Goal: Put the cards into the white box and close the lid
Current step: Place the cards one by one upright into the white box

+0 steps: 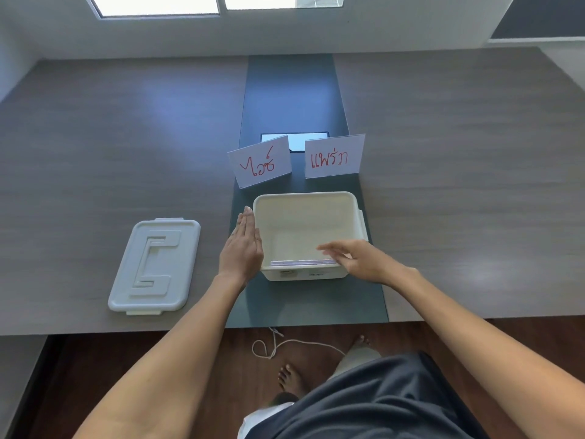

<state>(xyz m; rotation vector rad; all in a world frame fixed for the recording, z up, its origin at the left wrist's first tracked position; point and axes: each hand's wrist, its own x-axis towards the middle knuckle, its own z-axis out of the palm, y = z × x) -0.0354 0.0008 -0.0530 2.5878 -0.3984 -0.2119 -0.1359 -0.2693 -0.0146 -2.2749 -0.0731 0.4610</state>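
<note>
White box (308, 217) open at worktop (95, 153) centre; cards (300, 263) flat inside, against near wall. Left hand (243, 248) open, flat on box's left wall, steadying. Right hand (351, 259) open, fingers spread over near rim, gripping nothing. Lid (155, 266) well left of box. Next, prob.: fetch lid w/ left, align corners, press evenly.

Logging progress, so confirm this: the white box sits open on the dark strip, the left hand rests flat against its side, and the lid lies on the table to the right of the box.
One detail is wrong. In the head view the lid lies to the left of the white box, beyond the left hand, not to the right. The rest stands.
</note>
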